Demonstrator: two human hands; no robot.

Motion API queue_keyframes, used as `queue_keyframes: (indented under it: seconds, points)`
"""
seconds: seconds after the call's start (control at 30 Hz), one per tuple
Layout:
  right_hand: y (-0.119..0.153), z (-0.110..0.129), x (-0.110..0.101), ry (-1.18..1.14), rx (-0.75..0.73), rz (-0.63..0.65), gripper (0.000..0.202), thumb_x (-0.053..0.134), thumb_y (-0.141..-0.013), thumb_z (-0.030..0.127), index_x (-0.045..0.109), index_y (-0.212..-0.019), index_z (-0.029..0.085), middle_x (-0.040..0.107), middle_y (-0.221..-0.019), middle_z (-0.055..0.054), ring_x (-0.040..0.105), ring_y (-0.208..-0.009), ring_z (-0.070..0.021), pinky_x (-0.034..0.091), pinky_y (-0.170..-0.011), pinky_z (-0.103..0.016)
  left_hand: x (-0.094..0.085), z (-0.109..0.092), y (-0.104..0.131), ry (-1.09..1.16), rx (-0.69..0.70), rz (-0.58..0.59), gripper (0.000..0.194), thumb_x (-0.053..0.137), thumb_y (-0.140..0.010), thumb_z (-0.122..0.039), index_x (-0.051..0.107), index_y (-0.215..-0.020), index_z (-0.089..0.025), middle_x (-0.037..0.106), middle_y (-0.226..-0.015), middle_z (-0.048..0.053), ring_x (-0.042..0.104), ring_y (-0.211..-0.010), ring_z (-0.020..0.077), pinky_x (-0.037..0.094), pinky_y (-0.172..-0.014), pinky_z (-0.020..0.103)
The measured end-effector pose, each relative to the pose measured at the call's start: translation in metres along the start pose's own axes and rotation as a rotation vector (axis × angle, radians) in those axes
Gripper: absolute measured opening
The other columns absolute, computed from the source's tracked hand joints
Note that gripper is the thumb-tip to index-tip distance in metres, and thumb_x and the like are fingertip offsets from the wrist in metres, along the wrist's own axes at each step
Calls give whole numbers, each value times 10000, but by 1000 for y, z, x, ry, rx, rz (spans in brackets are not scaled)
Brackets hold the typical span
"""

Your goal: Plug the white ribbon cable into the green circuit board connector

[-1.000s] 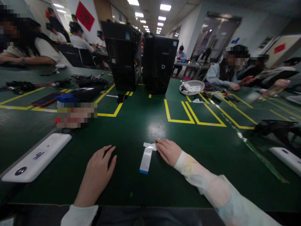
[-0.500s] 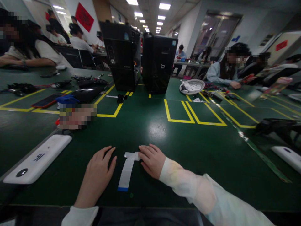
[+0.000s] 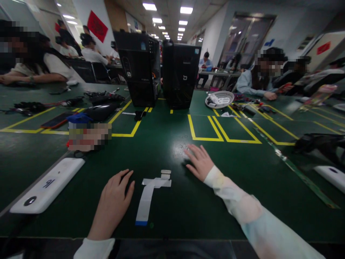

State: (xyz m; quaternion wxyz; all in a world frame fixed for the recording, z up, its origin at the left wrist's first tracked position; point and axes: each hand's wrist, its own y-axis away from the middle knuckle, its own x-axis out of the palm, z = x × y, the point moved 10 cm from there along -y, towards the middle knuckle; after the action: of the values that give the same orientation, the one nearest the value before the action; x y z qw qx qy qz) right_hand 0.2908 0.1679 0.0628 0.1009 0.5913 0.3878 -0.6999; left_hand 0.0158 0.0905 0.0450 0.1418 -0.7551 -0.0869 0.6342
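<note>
A white flat ribbon cable (image 3: 145, 205) with a blue end lies on the green table, bent at its top into a crosswise piece with a small connector (image 3: 165, 175) at the upper right. To the left of the cable, my left hand (image 3: 117, 192) rests palm down with its fingers extended, apart from the cable and holding nothing. My right hand (image 3: 198, 162) is off to the upper right of the connector, fingers spread over the bare table, with nothing in it.
Two black computer towers (image 3: 141, 72) stand at the back. At the left lies a white oblong device (image 3: 48, 187). A white basket (image 3: 219, 100) with small items sits at the back right. Yellow tape (image 3: 207, 139) marks the tabletop. Other people sit on both sides.
My right hand has left the upper end of the ribbon cable and moved up and to the right, baring the connector. My left hand stays nearly in place.
</note>
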Motion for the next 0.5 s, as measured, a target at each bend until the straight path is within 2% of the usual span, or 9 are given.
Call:
queue_keyframes:
  seconds: [0.07, 0.17, 0.2, 0.23, 0.3, 0.37, 0.43, 0.5]
  points:
    - [19, -77, -5, 110, 253, -38, 542, 464, -924, 384, 467, -1382, 95, 387, -1466, -238, 307, -1386, -354, 249, -1099, -610, 1, 0, 0, -1, 3, 4, 488, 369, -930, -405, 594, -1249, -111, 583, -1264, 178, 550, -1167, 309, 476, -962, 486]
    - [78, -192, -20, 258, 711, -22, 585, 457, -921, 397, 470, -1364, 15, 348, -1471, -285, 246, -1400, -392, 238, -1090, -593, 1, -1, 0, -6, 8, 6, 499, 368, -933, -406, 597, -1246, -92, 577, -1268, 188, 546, -1166, 317, 475, -961, 493]
    - [104, -222, -30, 294, 864, -29, 599, 439, -927, 419, 462, -1375, 22, 338, -1482, -273, 231, -1406, -385, 231, -1093, -578, 1, 0, 1, -6, 7, 5, 500, 368, -933, -407, 597, -1247, -93, 577, -1269, 188, 545, -1166, 319, 475, -960, 494]
    - [127, -244, -41, 312, 951, -42, 630, 427, -929, 431, 451, -1376, -12, 329, -1472, -304, 221, -1400, -409, 219, -1083, -595, 1, 0, 1, -7, 7, 2, 499, 370, -933, -408, 596, -1250, -95, 577, -1269, 188, 545, -1165, 319, 477, -957, 495]
    - [166, -274, -61, 333, 1086, -55, 647, 399, -927, 409, 462, -1340, -85, 324, -1438, -367, 217, -1378, -464, 200, -1051, -642, 1, 0, 1, -6, 8, 1, 497, 372, -934, -409, 593, -1256, -101, 577, -1270, 184, 546, -1165, 316, 478, -957, 492]
    - [198, -291, -77, 351, 1196, -68, 662, 391, -914, 399, 461, -1329, -112, 341, -1411, -390, 214, -1363, -487, 192, -1031, -658, 2, 0, 1, -8, 6, 1, 497, 370, -934, -407, 593, -1256, -100, 577, -1268, 184, 547, -1163, 316, 477, -958, 491]
    - [221, -301, -85, 359, 1278, -68, 672, 390, -899, 404, 463, -1333, -105, 391, -1366, -399, 260, -1333, -489, 231, -994, -656, 2, 1, 1, -9, 4, 4, 503, 365, -933, -409, 592, -1256, -98, 576, -1268, 186, 547, -1165, 319, 477, -957, 496]
    - [234, -309, -86, 350, 1328, -47, 684, 389, -889, 430, 478, -1336, -80, 460, -1285, -410, 367, -1252, -487, 303, -912, -644, 3, 2, 1, -10, 2, 9, 510, 358, -933, -417, 589, -1260, -101, 576, -1272, 186, 546, -1170, 322, 480, -950, 502]
